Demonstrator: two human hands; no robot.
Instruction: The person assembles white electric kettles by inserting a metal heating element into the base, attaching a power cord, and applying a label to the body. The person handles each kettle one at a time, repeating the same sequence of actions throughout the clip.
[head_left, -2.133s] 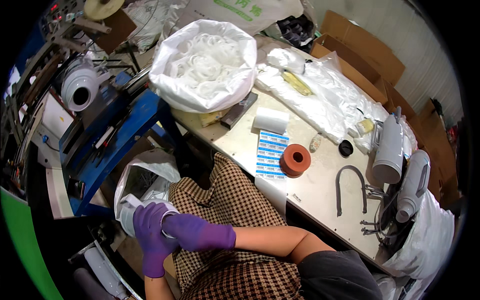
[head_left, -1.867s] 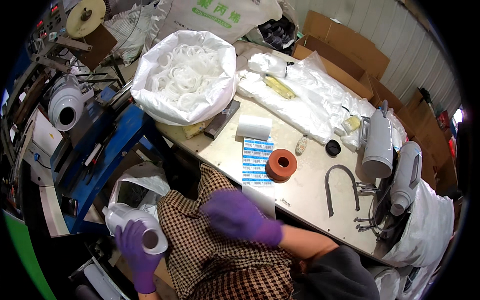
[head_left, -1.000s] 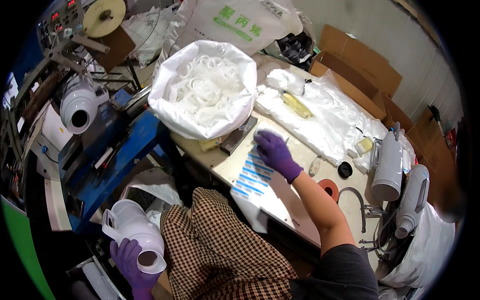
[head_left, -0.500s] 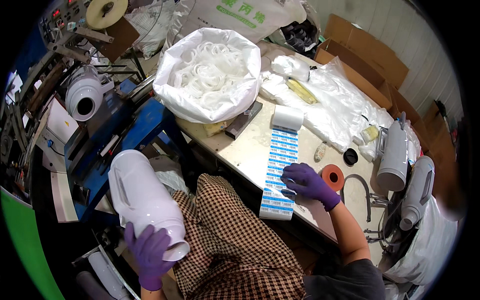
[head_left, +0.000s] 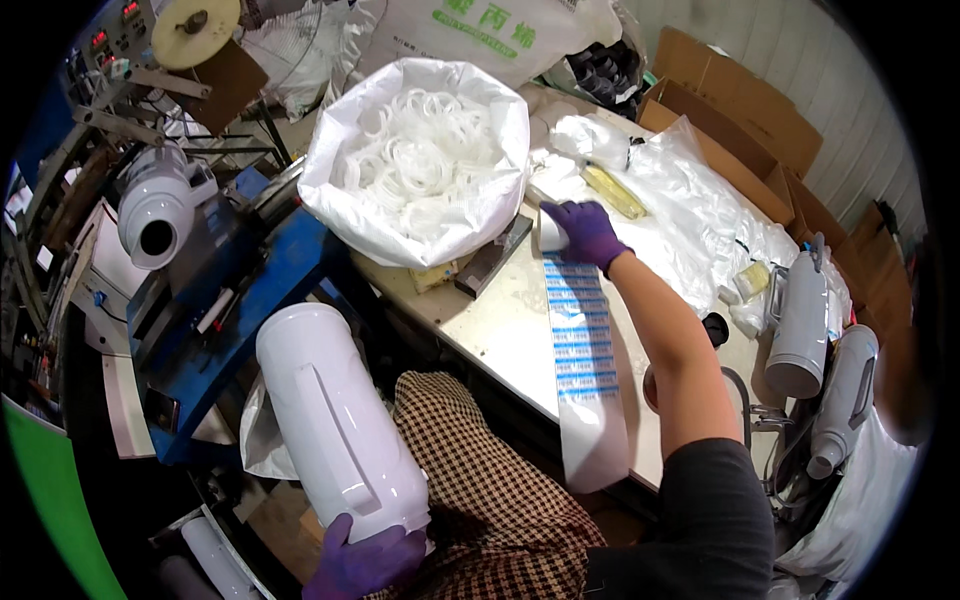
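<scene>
A glossy white jug-like flask body (head_left: 335, 420) with a long side handle lies slanted by my lap, its handle facing up. My left hand (head_left: 368, 562), in a purple glove, is closed round its near end, where the narrow mouth is hidden. At the table, my right hand (head_left: 590, 235), also gloved in purple, is closed over the roll of labels (head_left: 551, 238), hiding much of it. From the roll a strip of blue-and-white labels (head_left: 583, 340) runs toward me. Its near part is bare backing and hangs over the table edge.
A large white sack (head_left: 320, 190) of clear plastic rings stands on the table. Two flasks (head_left: 800, 330) stand or lean at the right. Another flask (head_left: 155, 225) sits on the machine at left. Plastic bags (head_left: 680, 210) and cardboard boxes (head_left: 740, 120) line the far side.
My right hand has moved from the strip's labels up to the roll. More bare backing now hangs toward me. My left hand has shifted right, and the flask has turned handle-up.
</scene>
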